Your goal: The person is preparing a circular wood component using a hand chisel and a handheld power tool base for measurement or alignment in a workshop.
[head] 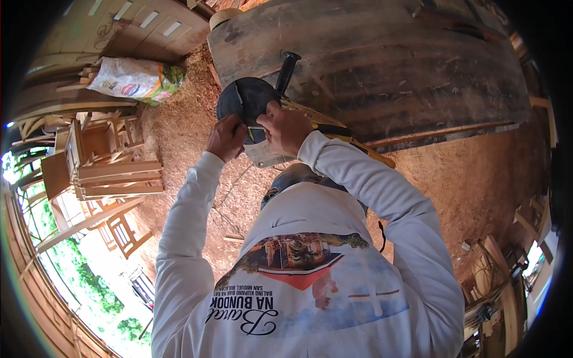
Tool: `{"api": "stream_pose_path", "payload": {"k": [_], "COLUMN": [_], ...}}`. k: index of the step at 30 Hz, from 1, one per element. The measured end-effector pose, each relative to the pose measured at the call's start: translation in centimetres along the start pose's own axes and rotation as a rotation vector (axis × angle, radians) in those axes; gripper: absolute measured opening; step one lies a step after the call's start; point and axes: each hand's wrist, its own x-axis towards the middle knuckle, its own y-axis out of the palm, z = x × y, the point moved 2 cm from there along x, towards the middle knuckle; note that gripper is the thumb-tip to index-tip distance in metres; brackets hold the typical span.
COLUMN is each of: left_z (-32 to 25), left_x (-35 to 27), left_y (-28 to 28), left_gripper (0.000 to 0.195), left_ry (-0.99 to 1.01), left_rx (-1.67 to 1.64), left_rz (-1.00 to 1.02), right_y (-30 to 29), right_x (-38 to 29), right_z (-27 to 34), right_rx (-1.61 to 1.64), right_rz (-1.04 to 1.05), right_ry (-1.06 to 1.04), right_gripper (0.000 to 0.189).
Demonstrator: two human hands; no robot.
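A yellow and black handheld power tool (335,129) with a dark side handle (287,71) lies at the near left end of the wooden workbench. Its round black disc (259,96), which looks like a sanding disc, faces up and has a pale torn line across it. My left hand (227,136) pinches the disc's near left edge, fingers bent. My right hand (286,127) is on the disc's near right part, thumb and forefinger pressed together at its surface. Whether a loose flap of the disc is between my fingers is hard to tell.
The worn wooden workbench (403,67) spans the upper right. Wood shavings cover the floor (179,134). Stacked wooden boards (121,179) and chair parts stand at the left, below a printed sack (130,80). More wood pieces (501,268) lie at the lower right.
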Motion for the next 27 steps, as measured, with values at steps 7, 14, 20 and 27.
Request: {"api": "stream_pose_path", "payload": {"k": [7, 14, 20, 27], "left_z": [0.9, 0.3, -0.1, 0.4], "left_x": [0.2, 0.3, -0.1, 0.1], "left_y": [0.1, 0.1, -0.2, -0.1], "left_gripper": [0.015, 0.014, 0.014, 0.015], "left_ry": [0.115, 0.149, 0.059, 0.127], "left_rx": [0.049, 0.061, -0.002, 0.041], "left_rz": [-0.022, -0.055, -0.03, -0.054], "right_y": [0.4, 0.7, -0.4, 0.2], "right_x": [0.6, 1.0, 0.1, -0.3], "right_z": [-0.2, -1.5, -1.1, 0.0], "right_rx": [-0.029, 0.053, 0.023, -0.019], "right_rz": [-0.021, -0.28, -0.264, -0.053], "right_ry": [-0.002, 0.016, -0.015, -0.015], "right_gripper": [0.031, 0.02, 0.022, 0.029]}}
